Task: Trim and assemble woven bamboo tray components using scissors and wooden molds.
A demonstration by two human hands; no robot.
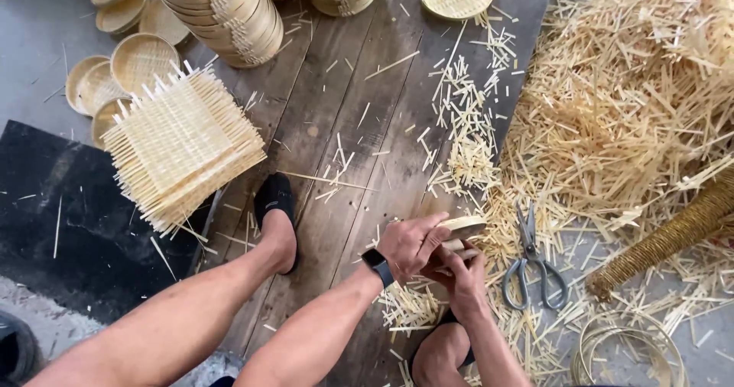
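Between both hands (pixel 436 253), bamboo ring (pixel 463 226).

plank floor (pixel 336 89), scissors (pixel 533 261), bamboo offcuts (pixel 619 104)

A bamboo-weaving workshop: woven mats (pixel 182 146) stacked on a plank floor (pixel 344 89), finished round baskets (pixel 229 12), a heap of offcuts (pixel 634 89), and scissors (pixel 532 261) among the splinters.

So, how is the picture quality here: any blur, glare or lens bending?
Head view: even, soft daylight, no glare; both hands and the round bamboo piece look slightly soft; scissors sharp; planks splay outward towards the edges, suggesting wide-angle distortion.
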